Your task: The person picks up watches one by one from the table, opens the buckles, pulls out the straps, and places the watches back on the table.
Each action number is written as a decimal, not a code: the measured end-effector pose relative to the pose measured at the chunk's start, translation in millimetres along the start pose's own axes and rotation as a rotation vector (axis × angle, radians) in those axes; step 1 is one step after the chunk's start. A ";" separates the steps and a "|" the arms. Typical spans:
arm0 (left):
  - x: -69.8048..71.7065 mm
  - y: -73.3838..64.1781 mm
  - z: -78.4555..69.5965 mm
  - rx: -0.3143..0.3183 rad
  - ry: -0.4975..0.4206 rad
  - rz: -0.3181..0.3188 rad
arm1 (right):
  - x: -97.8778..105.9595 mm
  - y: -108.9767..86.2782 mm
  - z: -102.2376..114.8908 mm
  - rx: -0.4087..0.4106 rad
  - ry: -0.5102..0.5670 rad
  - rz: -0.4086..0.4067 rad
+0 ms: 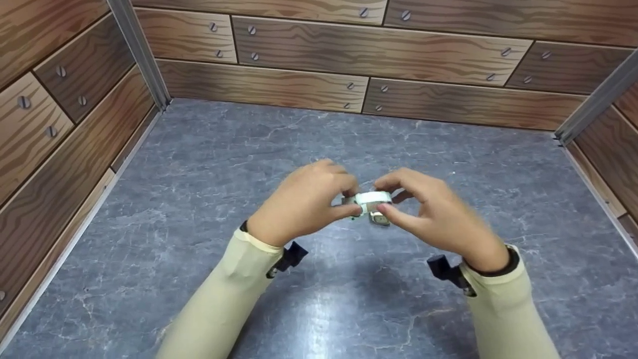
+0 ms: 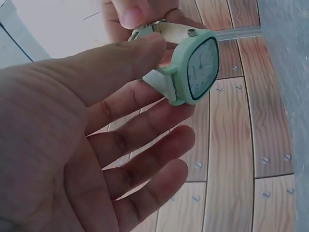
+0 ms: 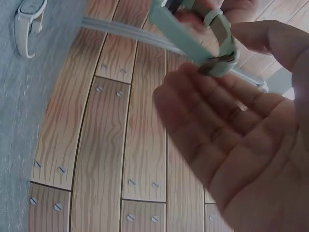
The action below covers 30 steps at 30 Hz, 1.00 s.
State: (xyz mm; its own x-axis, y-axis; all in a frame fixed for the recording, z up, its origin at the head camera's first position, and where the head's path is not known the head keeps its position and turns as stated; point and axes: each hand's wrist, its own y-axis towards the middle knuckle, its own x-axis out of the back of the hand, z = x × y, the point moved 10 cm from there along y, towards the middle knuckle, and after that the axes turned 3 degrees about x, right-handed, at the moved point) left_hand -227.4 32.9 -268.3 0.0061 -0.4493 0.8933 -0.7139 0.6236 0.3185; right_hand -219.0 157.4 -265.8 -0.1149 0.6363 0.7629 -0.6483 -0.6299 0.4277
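A mint-green wristwatch (image 1: 374,198) with a rounded square face is up between both hands, its strap bent into a loop. My left hand (image 1: 311,199) pinches it between thumb and fingers; in the left wrist view the watch face (image 2: 203,67) points away from the palm. On the other side, my right hand (image 1: 431,212) holds the strap between thumb and fingertips. The right wrist view has the strap's end (image 3: 219,65) at the fingertips. Just beyond the hands, a second watch (image 1: 380,218) with a pale strap lies on the table.
The grey marbled tabletop (image 1: 239,144) is bounded by wood-patterned panels (image 1: 309,50) at the back and both sides. Metal corner posts (image 1: 142,55) stand at the back left and back right. Each wrist carries a small black camera mount (image 1: 294,257).
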 end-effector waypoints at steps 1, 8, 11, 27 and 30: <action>-0.4 1.1 -3.0 -0.018 0.017 -0.003 | 1.3 -0.1 3.5 0.028 -0.011 -0.011; -1.9 3.4 -11.8 -0.065 0.070 -0.022 | 2.4 1.1 5.0 0.070 -0.025 -0.025; -0.7 1.9 -11.5 -0.068 0.074 -0.038 | -2.3 2.1 3.5 0.080 0.004 -0.005; 12.0 -2.7 -19.9 -0.167 -0.035 -0.184 | 4.7 -0.5 -1.3 0.033 0.065 -0.067; 10.4 -2.8 -20.2 -0.169 -0.040 -0.174 | 4.2 -0.7 -0.5 0.038 0.075 -0.059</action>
State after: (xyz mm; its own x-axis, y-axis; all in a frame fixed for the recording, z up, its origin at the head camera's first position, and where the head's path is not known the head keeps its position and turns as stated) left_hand -211.2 39.4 -253.5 0.0886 -0.5821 0.8083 -0.5772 0.6314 0.5179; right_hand -219.3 160.8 -263.1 -0.1347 0.7035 0.6978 -0.6269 -0.6058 0.4899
